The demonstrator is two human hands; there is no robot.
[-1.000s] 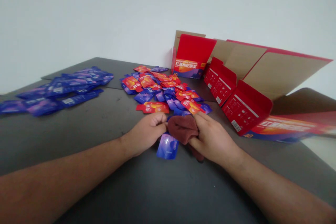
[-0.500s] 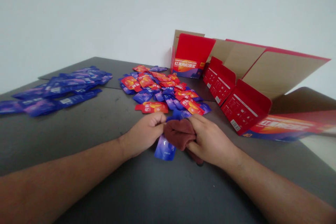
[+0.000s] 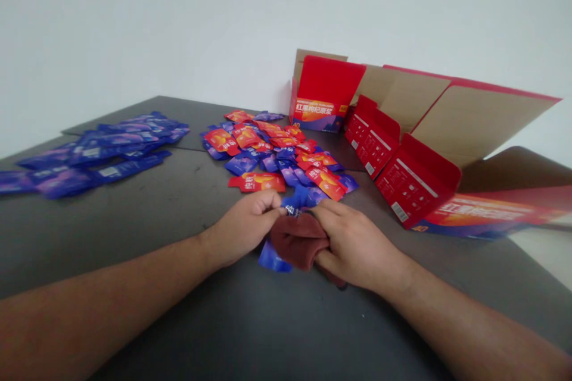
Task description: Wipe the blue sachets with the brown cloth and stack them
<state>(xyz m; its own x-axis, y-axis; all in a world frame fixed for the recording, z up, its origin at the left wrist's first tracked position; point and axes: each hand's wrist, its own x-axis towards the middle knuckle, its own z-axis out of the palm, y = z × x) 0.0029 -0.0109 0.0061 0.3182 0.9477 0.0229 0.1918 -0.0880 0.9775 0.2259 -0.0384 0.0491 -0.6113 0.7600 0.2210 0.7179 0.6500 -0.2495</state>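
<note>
My left hand (image 3: pixel 248 223) is closed, pinching the left edge of a blue-purple sachet (image 3: pixel 273 259). Only the top and the lower end of this sachet show; its middle is covered. Bunched in my right hand (image 3: pixel 351 238) is a brown cloth (image 3: pixel 300 239), which lies against the sachet's front. My right fingers are partly hidden by the folds. Just beyond my hands is a loose pile of red sachets (image 3: pixel 261 182) and blue sachets (image 3: pixel 243 163).
Blue sachets (image 3: pixel 111 143) lie heaped at the left of the dark table (image 3: pixel 201 321). An upright red carton (image 3: pixel 318 112) stands at the back. More red cartons (image 3: pixel 409 181) with raised cardboard flaps (image 3: pixel 473 122) line the right side. A pale wall rises behind.
The brown cloth in my right hand has slid down and slightly left over the sachet, baring printing near its top. My left hand keeps its pinch in nearly the same place.
</note>
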